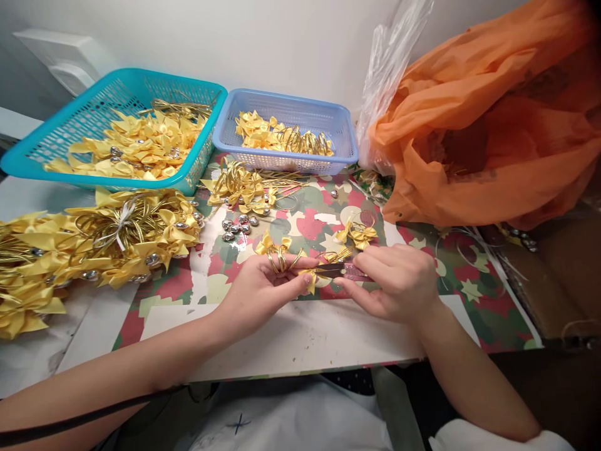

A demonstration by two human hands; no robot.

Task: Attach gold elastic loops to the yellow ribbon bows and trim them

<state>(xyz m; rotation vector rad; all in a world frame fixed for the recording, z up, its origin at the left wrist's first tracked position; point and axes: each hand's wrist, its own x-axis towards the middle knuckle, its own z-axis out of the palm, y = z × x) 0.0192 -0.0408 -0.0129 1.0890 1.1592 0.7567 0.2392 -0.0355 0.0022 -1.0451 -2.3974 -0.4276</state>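
Note:
Near the table's front, my left hand (265,285) is closed on a yellow ribbon bow (308,282), with loops of gold cord (282,258) around its fingers. My right hand (394,279) pinches a dark, narrow tool (331,269), whose tip touches the bow at my left fingertips. Just behind the hands lie another yellow bow with gold cord (359,235) and a small yellow piece (339,254). Several silver bells (238,227) sit behind my left hand, beside a pile of bows and gold cord (241,188).
A teal basket (200,169) and a blue basket (286,158) hold yellow bows at the back. Tied bunches of bows (117,238) lie at left. An orange bag (422,113) stands at back right, beside clear plastic (385,75). White board (300,344) lies under the forearms.

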